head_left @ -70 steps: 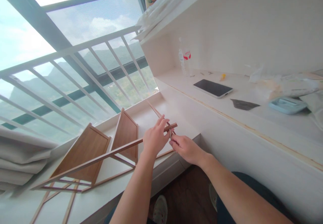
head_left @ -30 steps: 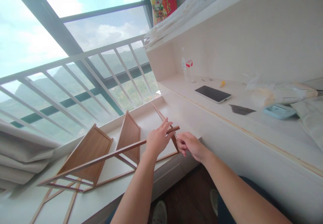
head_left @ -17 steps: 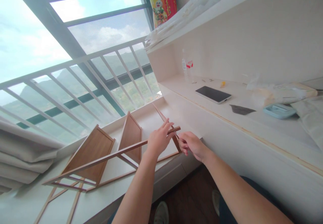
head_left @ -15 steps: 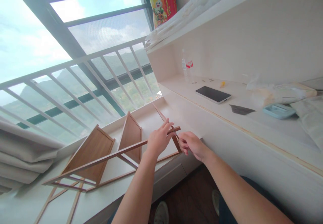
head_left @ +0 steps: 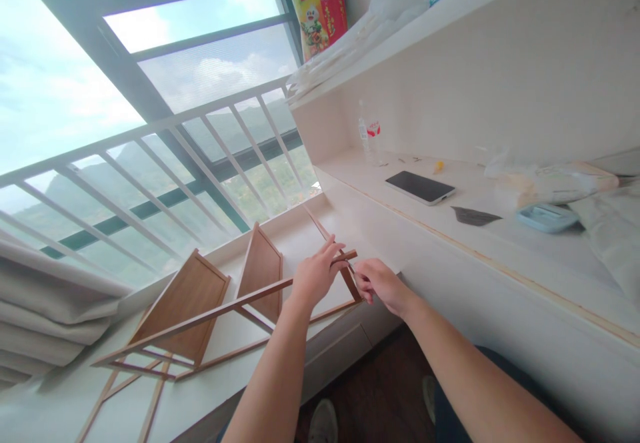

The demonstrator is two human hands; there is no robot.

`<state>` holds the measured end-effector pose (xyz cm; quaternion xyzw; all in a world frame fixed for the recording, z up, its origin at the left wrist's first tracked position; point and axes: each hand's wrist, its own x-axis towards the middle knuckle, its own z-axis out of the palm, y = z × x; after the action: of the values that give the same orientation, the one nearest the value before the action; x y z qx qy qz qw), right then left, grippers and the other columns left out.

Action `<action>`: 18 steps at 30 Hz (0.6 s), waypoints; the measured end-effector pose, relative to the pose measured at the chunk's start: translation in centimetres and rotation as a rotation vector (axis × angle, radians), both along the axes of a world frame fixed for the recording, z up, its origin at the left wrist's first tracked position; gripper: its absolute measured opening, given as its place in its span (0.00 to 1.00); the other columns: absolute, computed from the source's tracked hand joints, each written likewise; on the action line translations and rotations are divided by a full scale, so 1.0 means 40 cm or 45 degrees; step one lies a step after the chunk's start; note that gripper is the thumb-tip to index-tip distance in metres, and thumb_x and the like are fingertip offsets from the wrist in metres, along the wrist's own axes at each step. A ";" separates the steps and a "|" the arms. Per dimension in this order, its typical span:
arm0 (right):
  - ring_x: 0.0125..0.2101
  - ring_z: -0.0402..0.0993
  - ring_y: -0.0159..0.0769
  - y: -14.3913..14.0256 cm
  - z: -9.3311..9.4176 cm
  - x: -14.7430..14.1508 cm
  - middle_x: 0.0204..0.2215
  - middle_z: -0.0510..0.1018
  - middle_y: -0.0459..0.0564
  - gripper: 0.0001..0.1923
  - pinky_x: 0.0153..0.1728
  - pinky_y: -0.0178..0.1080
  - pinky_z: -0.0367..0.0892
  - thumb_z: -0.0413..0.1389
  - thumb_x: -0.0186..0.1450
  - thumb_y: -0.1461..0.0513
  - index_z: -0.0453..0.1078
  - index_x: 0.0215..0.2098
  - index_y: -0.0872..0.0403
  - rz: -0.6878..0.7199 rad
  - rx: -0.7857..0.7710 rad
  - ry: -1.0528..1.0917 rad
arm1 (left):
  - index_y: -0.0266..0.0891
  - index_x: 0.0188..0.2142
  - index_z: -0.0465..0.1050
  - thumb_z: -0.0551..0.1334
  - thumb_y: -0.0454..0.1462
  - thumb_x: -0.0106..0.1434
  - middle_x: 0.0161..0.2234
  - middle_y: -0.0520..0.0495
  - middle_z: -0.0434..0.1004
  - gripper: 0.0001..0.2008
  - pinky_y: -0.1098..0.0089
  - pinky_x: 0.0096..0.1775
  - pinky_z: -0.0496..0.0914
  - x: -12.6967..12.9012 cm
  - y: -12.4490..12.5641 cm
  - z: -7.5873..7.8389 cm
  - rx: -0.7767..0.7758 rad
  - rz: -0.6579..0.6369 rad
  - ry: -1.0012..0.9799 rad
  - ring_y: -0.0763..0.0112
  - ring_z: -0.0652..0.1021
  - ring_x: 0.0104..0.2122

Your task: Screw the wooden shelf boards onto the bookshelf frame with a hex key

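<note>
A brown wooden shelf rack (head_left: 186, 326) lies on its side on the white window ledge (head_left: 215, 400), its two board panels standing up from the rails. My left hand (head_left: 316, 271) is closed around the upper rail near its right end, fingers wrapped over the wood. Just right of it, my right hand (head_left: 375, 280) pinches a thin metal tool, perhaps a hex key (head_left: 351, 268), whose tip meets the rail's end. Fingers hide most of this tool, and any screw there cannot be made out.
On the white counter (head_left: 500, 256) at right lie a phone (head_left: 420, 187), a dark flat piece (head_left: 475, 216), a light-blue case (head_left: 547, 218) and plastic packaging (head_left: 555, 186). A bottle (head_left: 369, 133) stands behind. Railing (head_left: 200, 120) and curtain (head_left: 50, 313) border the ledge. A wooden frame (head_left: 125, 396) lies lower left.
The view shifts slightly. Both hands keep their places at the rail's end, and the right hand's grip on the thin tool looks almost the same.
</note>
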<state>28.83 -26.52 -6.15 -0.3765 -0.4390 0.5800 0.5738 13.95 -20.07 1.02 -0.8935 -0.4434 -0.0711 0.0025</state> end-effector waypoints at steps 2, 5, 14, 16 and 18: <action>0.11 0.54 0.25 0.001 -0.002 0.000 0.10 0.52 0.35 0.18 0.14 0.32 0.50 0.49 0.62 0.54 0.52 0.18 0.50 0.002 0.008 -0.008 | 0.58 0.59 0.66 0.56 0.48 0.70 0.69 0.53 0.59 0.19 0.59 0.49 0.74 -0.001 0.002 -0.002 0.008 -0.016 -0.006 0.56 0.81 0.49; 0.11 0.54 0.25 0.002 -0.003 0.001 0.10 0.52 0.36 0.18 0.14 0.32 0.49 0.48 0.62 0.54 0.52 0.17 0.50 0.002 0.022 -0.017 | 0.58 0.59 0.66 0.57 0.48 0.70 0.69 0.52 0.58 0.19 0.59 0.49 0.74 -0.004 0.004 -0.004 0.006 -0.044 -0.010 0.57 0.81 0.50; 0.10 0.54 0.24 -0.004 0.005 -0.004 0.10 0.53 0.36 0.19 0.15 0.31 0.49 0.47 0.62 0.55 0.51 0.15 0.50 0.000 0.033 -0.050 | 0.58 0.58 0.67 0.57 0.47 0.70 0.69 0.53 0.58 0.18 0.59 0.49 0.74 -0.008 -0.004 0.000 0.001 -0.042 -0.016 0.56 0.80 0.50; 0.11 0.54 0.24 -0.005 0.005 -0.005 0.09 0.53 0.37 0.19 0.15 0.31 0.49 0.47 0.62 0.55 0.51 0.15 0.50 0.004 0.038 -0.056 | 0.57 0.58 0.67 0.57 0.47 0.70 0.69 0.53 0.58 0.18 0.59 0.49 0.74 -0.008 -0.007 0.002 -0.001 -0.041 -0.016 0.56 0.81 0.49; 0.10 0.54 0.24 -0.004 0.004 -0.005 0.10 0.54 0.37 0.19 0.15 0.31 0.49 0.47 0.62 0.55 0.52 0.15 0.50 0.010 0.047 -0.059 | 0.57 0.57 0.67 0.57 0.47 0.70 0.69 0.53 0.58 0.17 0.59 0.49 0.74 -0.007 -0.009 0.003 -0.007 -0.044 -0.015 0.56 0.81 0.49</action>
<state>28.62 -26.69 -5.99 -0.3775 -0.4643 0.5649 0.5681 13.65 -20.43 1.15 -0.9006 -0.4280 -0.0752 -0.0037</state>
